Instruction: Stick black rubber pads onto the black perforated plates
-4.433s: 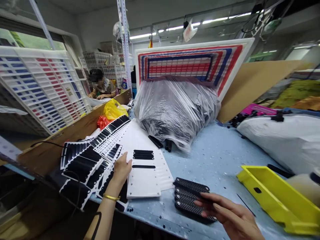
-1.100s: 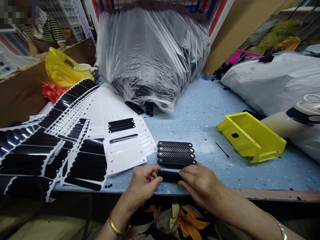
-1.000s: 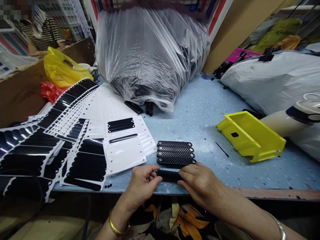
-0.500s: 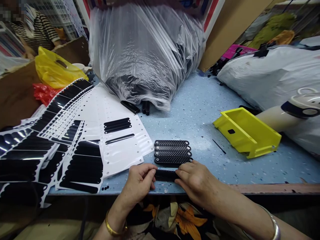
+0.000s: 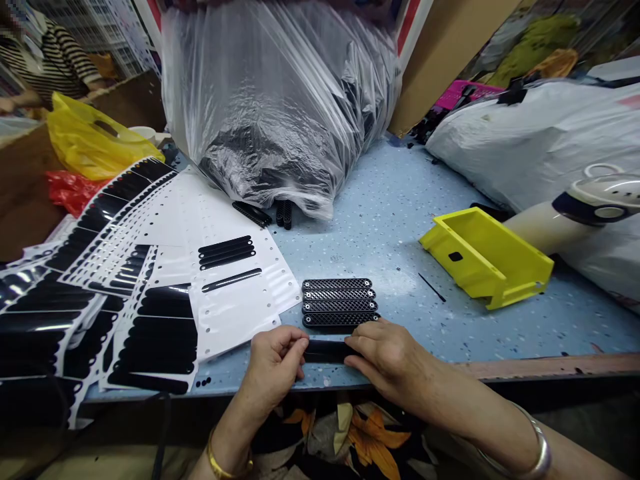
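A black strip (image 5: pixel 324 351) stretches between my two hands just above the table's front edge. My left hand (image 5: pixel 277 357) pinches its left end between thumb and fingers. At the other end, my right hand (image 5: pixel 377 352) has its fingers closed on the strip. Right behind it lies a row of several black textured bars (image 5: pixel 340 303) with a small metal-coloured ring at each end. To the left, a white backing sheet (image 5: pixel 235 313) carries several black rounded strips (image 5: pixel 227 252).
More sheets of black stickers (image 5: pixel 157 333) fan out at the left. A large clear plastic bag (image 5: pixel 280 113) of black pieces stands at the back. On the right are a yellow bin (image 5: pixel 493 257), a cream bottle (image 5: pixel 540 223) and a white sack (image 5: pixel 540 133). A person (image 5: pixel 47 60) is at the far left.
The whole view has shifted slightly, so things sit a little further left. Both hands keep the same hold on the black strip.
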A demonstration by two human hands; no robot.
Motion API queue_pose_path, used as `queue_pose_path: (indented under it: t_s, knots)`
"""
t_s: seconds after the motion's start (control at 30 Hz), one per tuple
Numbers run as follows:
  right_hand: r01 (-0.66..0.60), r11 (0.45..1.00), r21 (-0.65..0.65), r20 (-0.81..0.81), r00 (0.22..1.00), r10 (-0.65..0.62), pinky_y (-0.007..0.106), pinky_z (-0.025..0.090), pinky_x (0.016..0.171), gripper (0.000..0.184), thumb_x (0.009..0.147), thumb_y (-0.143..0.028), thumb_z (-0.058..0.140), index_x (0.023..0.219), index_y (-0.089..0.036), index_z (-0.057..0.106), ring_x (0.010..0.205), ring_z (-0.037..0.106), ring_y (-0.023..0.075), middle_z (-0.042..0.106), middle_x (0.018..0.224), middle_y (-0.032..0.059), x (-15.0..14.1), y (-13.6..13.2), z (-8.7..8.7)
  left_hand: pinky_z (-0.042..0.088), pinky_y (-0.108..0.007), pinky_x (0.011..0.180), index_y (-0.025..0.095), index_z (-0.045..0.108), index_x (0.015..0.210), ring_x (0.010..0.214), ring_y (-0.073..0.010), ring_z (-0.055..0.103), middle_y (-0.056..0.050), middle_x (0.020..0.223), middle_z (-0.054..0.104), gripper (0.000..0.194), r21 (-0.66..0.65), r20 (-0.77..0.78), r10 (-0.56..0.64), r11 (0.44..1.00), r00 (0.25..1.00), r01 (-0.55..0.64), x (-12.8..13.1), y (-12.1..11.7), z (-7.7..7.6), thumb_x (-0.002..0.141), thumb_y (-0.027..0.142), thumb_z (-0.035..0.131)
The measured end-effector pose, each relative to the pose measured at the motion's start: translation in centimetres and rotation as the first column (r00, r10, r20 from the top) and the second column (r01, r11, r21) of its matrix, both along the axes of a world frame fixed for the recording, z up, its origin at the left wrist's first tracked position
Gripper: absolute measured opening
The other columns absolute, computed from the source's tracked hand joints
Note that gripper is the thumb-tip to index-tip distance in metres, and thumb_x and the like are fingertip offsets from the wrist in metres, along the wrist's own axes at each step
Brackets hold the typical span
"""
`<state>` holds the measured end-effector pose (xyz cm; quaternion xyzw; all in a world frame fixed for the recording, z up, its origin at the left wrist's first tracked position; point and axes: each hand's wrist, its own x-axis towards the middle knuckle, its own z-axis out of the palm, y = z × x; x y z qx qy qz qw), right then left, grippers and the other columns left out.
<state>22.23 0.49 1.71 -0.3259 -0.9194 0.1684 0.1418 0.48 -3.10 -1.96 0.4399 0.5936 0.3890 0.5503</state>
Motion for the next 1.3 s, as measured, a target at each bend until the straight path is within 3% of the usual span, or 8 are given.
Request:
queue_pose_path:
  t_s: [0.4,0.67,0.97,1.3]
  knots:
    - [0.031,0.999,-0.045,-0.205,0.978,-0.039,0.031,0.051,0.066,0.019,0.096,-0.018,0.052,0.094,-0.014,0.07,0.074,0.059,0.0185,0.065,0.08,0.0077,0.4,-0.6,-1.3,0.038,-0.015,0.034,0.014,0.07,0.071,0.037,-0.0106,0.058,0.003,0.048,0.057,0.025,-0.011,-0.001,0.051,0.999,0.999,-0.051,0.1,0.0,0.2,0.072,0.039,0.067]
    - [0.094,0.963,-0.253,-0.274,0.948,-0.164,0.027,0.054,0.065,0.018,0.093,-0.023,0.059,0.102,-0.016,0.074,0.074,0.063,0.0157,0.067,0.081,0.0057,0.8,-0.4,-2.0,0.039,-0.015,0.034,0.014,0.07,0.071,0.036,-0.0104,0.057,0.002,0.047,0.058,0.026,-0.03,0.003,0.06,0.998,0.998,-0.06,0.2,0.0,0.4,0.07,0.04,0.069]
    - [0.072,0.985,-0.157,-0.29,0.95,-0.115,0.03,0.054,0.067,0.021,0.095,-0.023,0.056,0.107,-0.017,0.073,0.076,0.061,0.0182,0.066,0.081,0.0072,0.9,-0.8,-2.3,0.037,-0.014,0.032,0.013,0.07,0.068,0.035,-0.0099,0.056,0.001,0.045,0.058,0.028,-0.068,0.0,0.087,0.994,0.996,-0.087,0.4,0.2,1.4,0.064,0.041,0.068]
    - [0.06,0.973,-0.223,-0.309,0.942,-0.129,0.031,0.053,0.071,0.023,0.097,-0.023,0.053,0.108,-0.018,0.072,0.079,0.062,0.018,0.069,0.085,0.0069,1.1,-0.8,-1.9,0.037,-0.014,0.032,0.013,0.071,0.069,0.035,-0.0102,0.056,0.001,0.045,0.058,0.029,-0.071,0.006,0.08,0.994,0.997,-0.079,0.3,0.2,1.2,0.063,0.042,0.07]
